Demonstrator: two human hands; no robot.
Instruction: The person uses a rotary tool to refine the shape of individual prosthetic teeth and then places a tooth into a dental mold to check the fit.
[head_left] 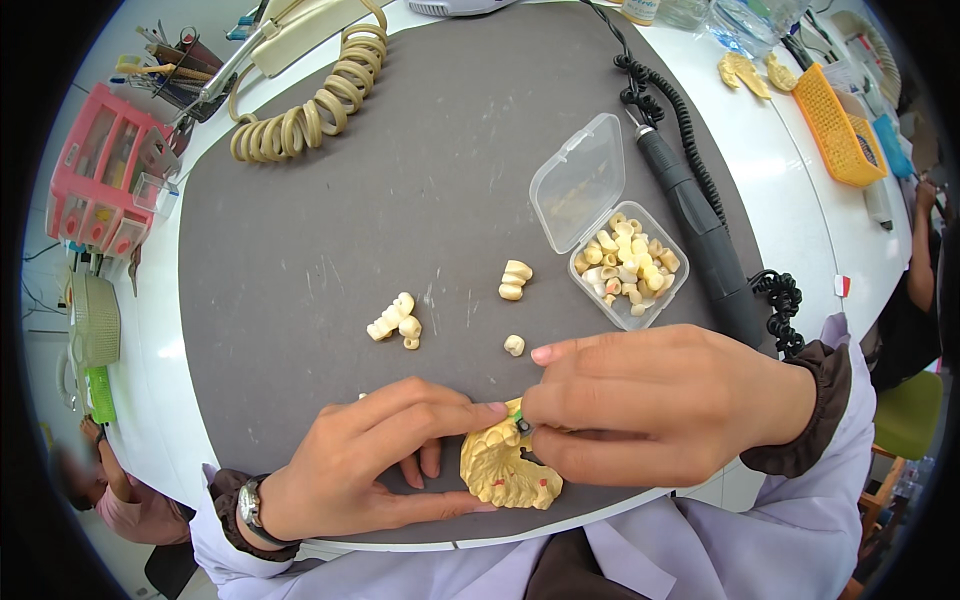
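Observation:
A yellow plaster dental cast (500, 470), horseshoe-shaped with small red marks, sits at the near edge of the grey mat. My left hand (375, 460) grips it from the left, thumb at the near side and fingertips at the far side. My right hand (650, 400) bends over the cast's right side, fingers closed together at a small green and dark spot. Whatever is between those fingers is hidden. Just beyond lies a single tooth crown (514, 345). Farther off are a short dental bridge (515, 280) and a cluster of joined crowns (396, 321).
A clear lidded box (630, 265) full of crowns stands open on the mat (300, 230). To its right lies a black handpiece (700, 225) with a coiled cord. A beige coiled hose (320, 105), pink drawers (105, 170) and an orange basket (840, 125) line the edges. Other people sit at both sides.

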